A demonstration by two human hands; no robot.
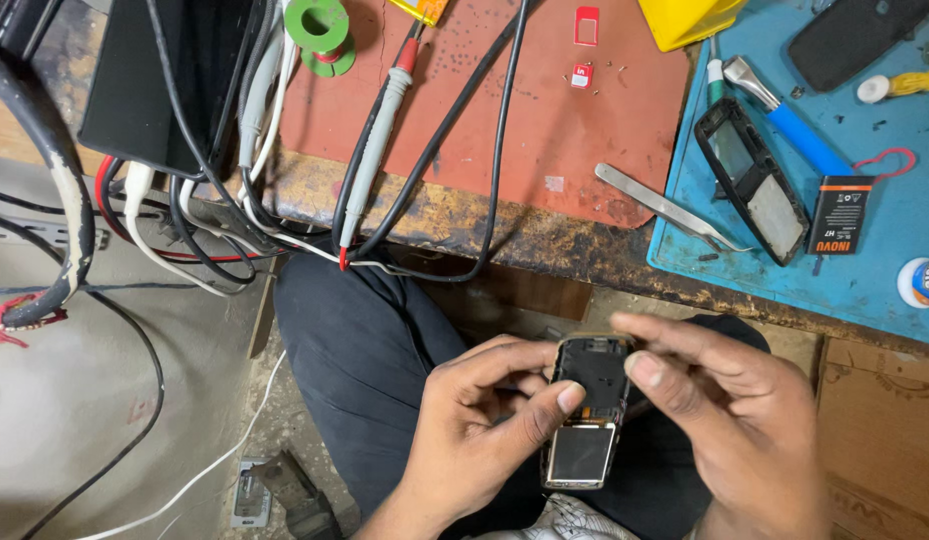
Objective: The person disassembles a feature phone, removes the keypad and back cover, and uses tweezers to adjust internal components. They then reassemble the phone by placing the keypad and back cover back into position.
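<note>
Both hands grasp a stripped phone point(588, 410) over the lap, below the bench edge point(545, 245): left hand point(475, 430) pinches its left side, right hand point(730, 410) its top. Open floor point(95, 400) lies left.

Opened small phone body with bare circuit board and little screen point(588, 415) between fingers of left hand point(475, 430) and right hand point(735, 420), over lap. Left thumb on board, right fingertips point(645, 370) at phone's top edge. Beyond fingertips, on bench: metal tweezers point(665, 208), black plastic phone frame point(753, 180) right of tweezers, black flat battery point(840, 213) right of frame. Grey multimeter probe point(375, 140) far beyond left fingers.
</note>
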